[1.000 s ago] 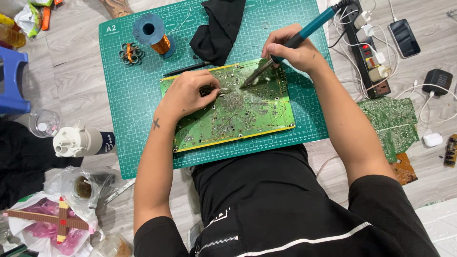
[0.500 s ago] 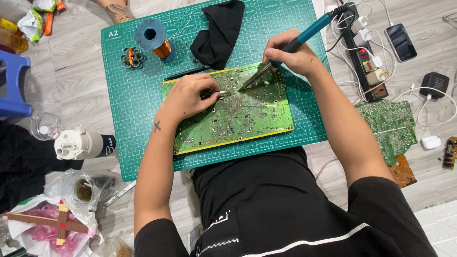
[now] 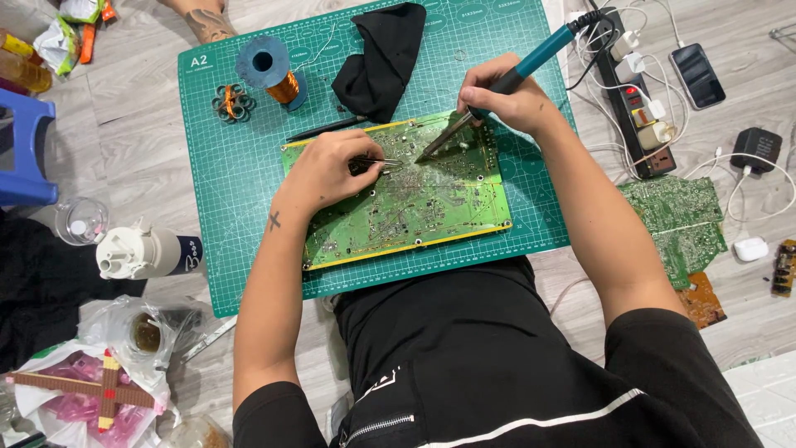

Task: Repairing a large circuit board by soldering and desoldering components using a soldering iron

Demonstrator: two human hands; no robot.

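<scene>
Your left hand (image 3: 325, 172) rests on the large green rectangular circuit board (image 3: 414, 203), its fingers pressed together around a pair of slim metal tweezers (image 3: 383, 163) whose tips point toward three o'clock. Your right hand (image 3: 504, 101) grips the teal-handled soldering iron (image 3: 497, 87) like a pen, fingers pinching the handle, with the metal tip angled down toward seven o'clock and touching the board just beside the tweezer tips. The board lies at the centre of the green gridded cutting mat (image 3: 240, 182), which sits on the pale wooden floor (image 3: 124, 108). On the mat at eleven o'clock from the board stands a blue spool of copper wire (image 3: 272, 70), and at twelve o'clock lies a crumpled black cloth (image 3: 380, 60). Off the mat at three o'clock lies a smaller green circuit board (image 3: 676, 224), and at two o'clock a black power strip (image 3: 634, 104) with plugs in it.
</scene>
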